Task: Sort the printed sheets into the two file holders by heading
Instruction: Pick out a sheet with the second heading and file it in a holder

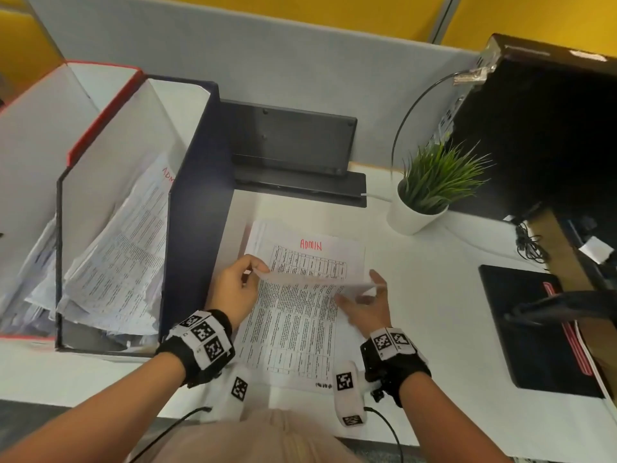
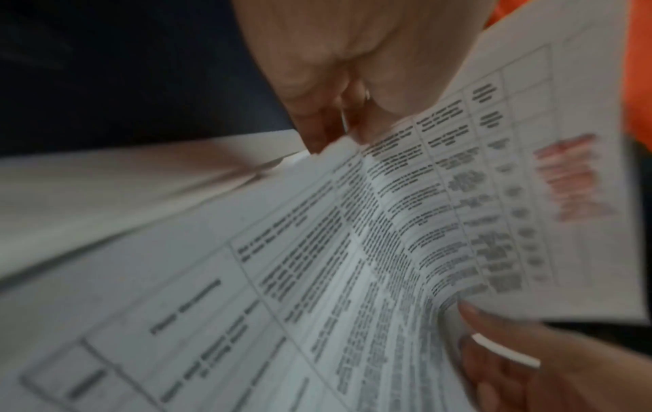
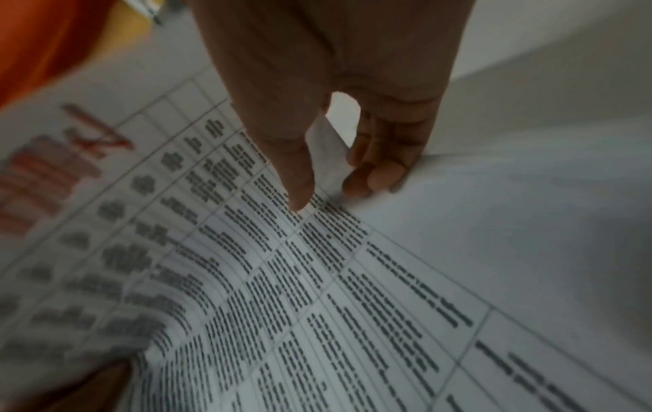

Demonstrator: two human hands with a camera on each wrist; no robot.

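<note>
White surface [image 1: 434, 295] carries all. Two file holders at left: blue holder [image 1: 197, 202] w/ printed sheets slumped inside, one showing red "ADM"; red holder [image 1: 100, 105] left of it, also w/ sheets. Stack [image 1: 290, 345] of printed sheets lies flat just right of blue holder, black text in tables. Top sheet [image 1: 310, 259] is bent up off the stack from its far end, red handwritten "ADMIN" heading above a table. Left hand [image 1: 233, 292] pinches that sheet's left edge, thumb + fingers curled on it. Right hand [image 1: 367, 305] pinches its right corner btwn thumb & fingers, fingertips [image 3: 374, 178] touching the page beneath.
</note>
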